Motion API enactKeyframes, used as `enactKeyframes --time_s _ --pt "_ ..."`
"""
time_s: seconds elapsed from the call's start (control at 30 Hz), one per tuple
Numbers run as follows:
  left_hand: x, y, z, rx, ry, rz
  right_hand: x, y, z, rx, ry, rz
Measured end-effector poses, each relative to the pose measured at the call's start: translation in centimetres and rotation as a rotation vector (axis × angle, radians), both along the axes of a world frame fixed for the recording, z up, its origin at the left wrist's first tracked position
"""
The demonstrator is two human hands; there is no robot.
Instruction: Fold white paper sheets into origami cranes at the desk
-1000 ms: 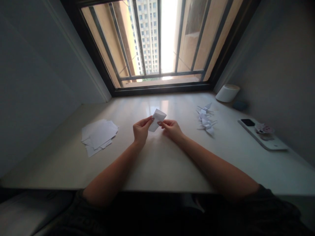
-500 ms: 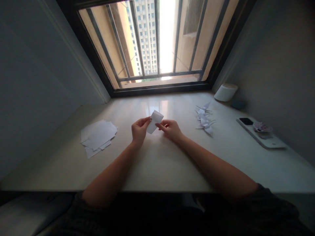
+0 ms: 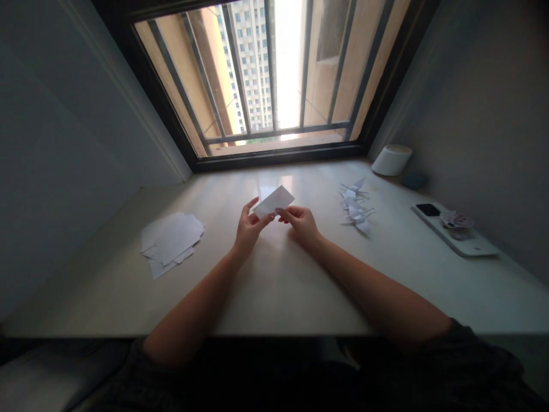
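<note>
A small folded sheet of white paper (image 3: 275, 199) is held up between my two hands above the white tabletop (image 3: 283, 286). My left hand (image 3: 249, 228) grips its lower left side, the thumb on the near face and the index finger raised behind. With thumb and fingers, my right hand (image 3: 300, 221) pinches the paper's lower edge close to my left thumb. Off to the right lie several folded paper cranes (image 3: 357, 207) in a row. On the left a loose pile of white paper sheets (image 3: 174, 240) is spread out.
A phone (image 3: 454, 230) with a round grip on its back lies at the right. Behind it stand a white slanted cup-like object (image 3: 392, 160) and a dark bluish lump (image 3: 414, 181) by the wall. A barred window (image 3: 274, 154) closes off the far side.
The folded paper has turned from a steep, narrow position to a wider, sideways slant. My left hand has shifted its grip, its thumb now low near my right fingertips.
</note>
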State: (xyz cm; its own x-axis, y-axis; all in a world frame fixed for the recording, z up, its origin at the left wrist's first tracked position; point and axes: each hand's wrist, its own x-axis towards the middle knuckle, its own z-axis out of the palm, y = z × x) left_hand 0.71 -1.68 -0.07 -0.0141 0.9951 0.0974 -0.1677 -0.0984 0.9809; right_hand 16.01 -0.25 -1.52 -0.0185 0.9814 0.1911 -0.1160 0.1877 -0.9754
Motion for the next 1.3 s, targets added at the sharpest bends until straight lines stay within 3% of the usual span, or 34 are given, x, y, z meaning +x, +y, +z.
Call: enactKeyframes --time_s 0.17,0.53,0.7,0.8,1.03,1.13,1.3 --pt "0.0 0.2 -0.7 -0.026 -0.021 0.064 -0.3 -0.4 0.3 -0.015 0.013 0.010" --pt "0.5 0.3 0.1 0.060 0.036 0.051 -0.2 0.2 0.1 -0.099 0.121 -0.057" --pt "-0.7 0.5 0.3 0.003 0.076 0.075 2.4 2.2 0.1 -0.219 0.293 -0.286" --pt "-1.5 0.9 0.5 -0.004 0.092 0.113 3.5 2.9 0.1 -0.185 0.269 -0.402" --pt "-0.9 0.8 -0.1 0.022 0.151 0.041 1.4 1.5 0.0 -0.060 0.029 -0.038" --pt "-0.9 0.9 -0.3 0.029 0.139 0.070 1.2 1.1 -0.1 -0.063 -0.080 0.031" --pt "-1.3 1.3 -0.2 -0.035 0.064 0.148 1.0 0.9 -0.2 -0.103 -0.081 0.156"
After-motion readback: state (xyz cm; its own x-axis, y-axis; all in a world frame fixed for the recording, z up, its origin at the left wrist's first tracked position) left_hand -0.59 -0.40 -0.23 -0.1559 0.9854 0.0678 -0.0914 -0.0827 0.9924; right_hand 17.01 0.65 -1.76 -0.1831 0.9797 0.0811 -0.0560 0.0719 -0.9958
